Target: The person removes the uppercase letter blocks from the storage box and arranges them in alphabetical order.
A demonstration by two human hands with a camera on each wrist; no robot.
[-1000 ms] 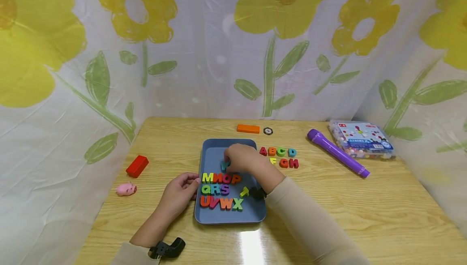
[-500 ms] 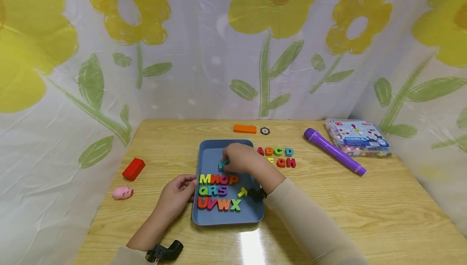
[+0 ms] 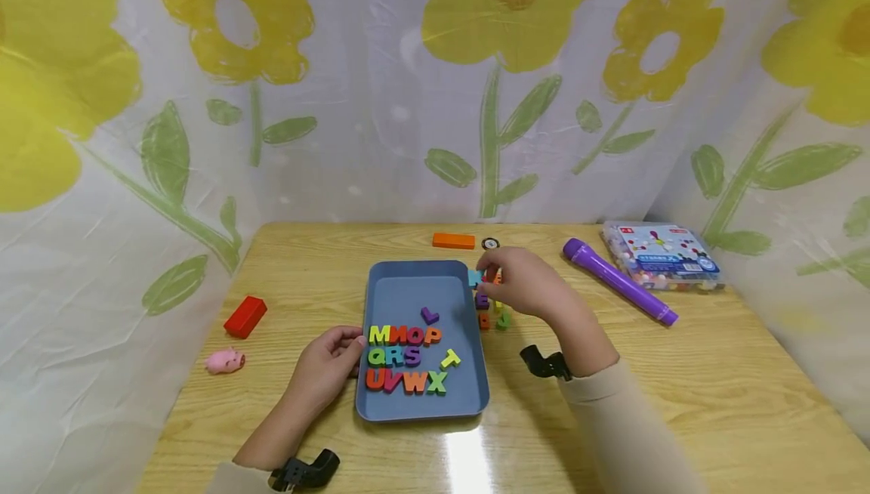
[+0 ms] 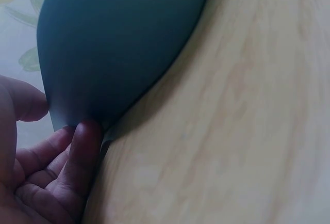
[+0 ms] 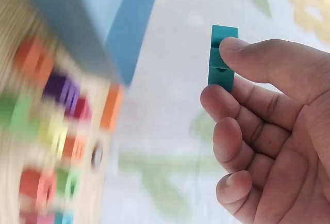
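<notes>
Your right hand (image 3: 519, 280) has just come out of the tray (image 3: 394, 294), and with it went the teal letter (image 5: 223, 75), which half a second ago was inside, at your fingers. Now you pinch this letter between thumb and fingertip, beside the far right corner of the tray; which letter it is, I cannot read with certainty. For the work this means that the tray holds one piece less, while the piece itself is in your fingers and seems not yet laid down. From these fingers toward you, on the counter (image 3: 680, 403), lie the purple E (image 3: 482, 301), an orange letter (image 3: 484, 322) and the green J (image 3: 503, 320); more letters are partly hidden by your hand. To the left of the same fingers, the purple L (image 3: 430, 316) has become visible in the tray, lying turned, with the yellow M (image 3: 379, 334) nearer to you. Your left hand (image 3: 331, 362) has stayed at the tray's left wall, fingers curled and thumb at the rim, so it appears to hold the tray steady.
</notes>
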